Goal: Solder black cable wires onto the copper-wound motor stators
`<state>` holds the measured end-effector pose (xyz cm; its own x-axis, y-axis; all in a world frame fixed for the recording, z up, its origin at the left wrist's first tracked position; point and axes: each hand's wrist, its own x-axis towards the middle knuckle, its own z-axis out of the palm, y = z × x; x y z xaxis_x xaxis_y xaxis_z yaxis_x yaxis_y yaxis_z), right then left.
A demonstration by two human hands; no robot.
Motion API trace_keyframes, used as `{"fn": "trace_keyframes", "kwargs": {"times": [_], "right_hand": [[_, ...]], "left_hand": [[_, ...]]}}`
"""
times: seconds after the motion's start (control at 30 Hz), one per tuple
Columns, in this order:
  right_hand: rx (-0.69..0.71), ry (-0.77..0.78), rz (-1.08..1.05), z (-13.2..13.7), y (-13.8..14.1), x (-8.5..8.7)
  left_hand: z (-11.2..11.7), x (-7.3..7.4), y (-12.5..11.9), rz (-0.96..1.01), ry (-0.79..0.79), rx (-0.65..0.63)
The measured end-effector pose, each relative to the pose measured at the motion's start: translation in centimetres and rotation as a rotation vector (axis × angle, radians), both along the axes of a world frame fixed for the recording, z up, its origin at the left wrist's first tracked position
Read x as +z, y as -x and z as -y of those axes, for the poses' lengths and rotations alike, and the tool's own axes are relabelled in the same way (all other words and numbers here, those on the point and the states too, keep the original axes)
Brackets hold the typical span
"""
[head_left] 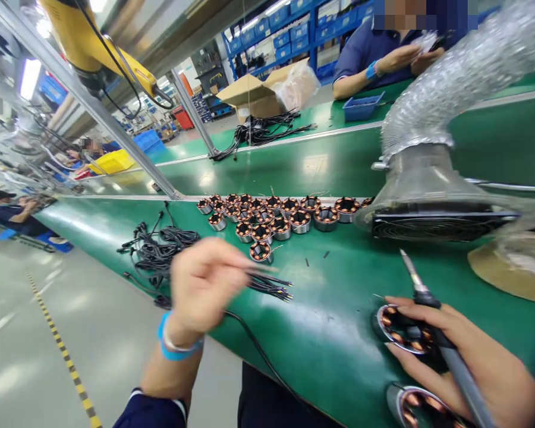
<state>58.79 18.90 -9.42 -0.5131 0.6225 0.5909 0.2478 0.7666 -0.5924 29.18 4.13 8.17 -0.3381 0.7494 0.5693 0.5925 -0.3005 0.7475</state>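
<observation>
My left hand (207, 282), blurred by motion, is closed over the left part of the bench. A thin pointed object (263, 267) sticks out to the right from its fingers, too smeared to name surely. Beneath it lie black cables with stripped, coloured wire ends (274, 286). At the lower right, my right hand (477, 356) holds a soldering iron (457, 362), its tip pointing up and away. The thumb and fingers of that hand also grip the sides of a copper-wound motor stator (386, 324). Another stator (399, 404) sits just below, partly cut off.
Several stators (301, 221) stand in rows at the bench's far edge. Coiled black cables (160, 252) lie left. A fume hood (446, 208) with a foil duct hangs right. Beyond are a cardboard box (261, 104), a blue tray (361, 109) and a person working.
</observation>
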Motion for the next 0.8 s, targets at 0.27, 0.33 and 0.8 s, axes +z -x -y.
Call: {"fn": "trace_keyframes", "kwargs": {"times": [0.27, 0.33, 0.8], "right_hand": [[0.051, -0.005, -0.197, 2.1, 0.0, 6.1], [0.054, -0.033, -0.21, 2.3, 0.8, 7.1], [0.037, 0.005, -0.314, 2.3, 3.3, 6.6]], "left_hand": [[-6.2, -7.2, -7.8, -0.243, 0.728, -0.389], [-6.6, -7.5, -7.3, -0.252, 0.757, -0.438], [-7.2, -9.6, -8.5, 0.237, 0.684, -0.726]]}}
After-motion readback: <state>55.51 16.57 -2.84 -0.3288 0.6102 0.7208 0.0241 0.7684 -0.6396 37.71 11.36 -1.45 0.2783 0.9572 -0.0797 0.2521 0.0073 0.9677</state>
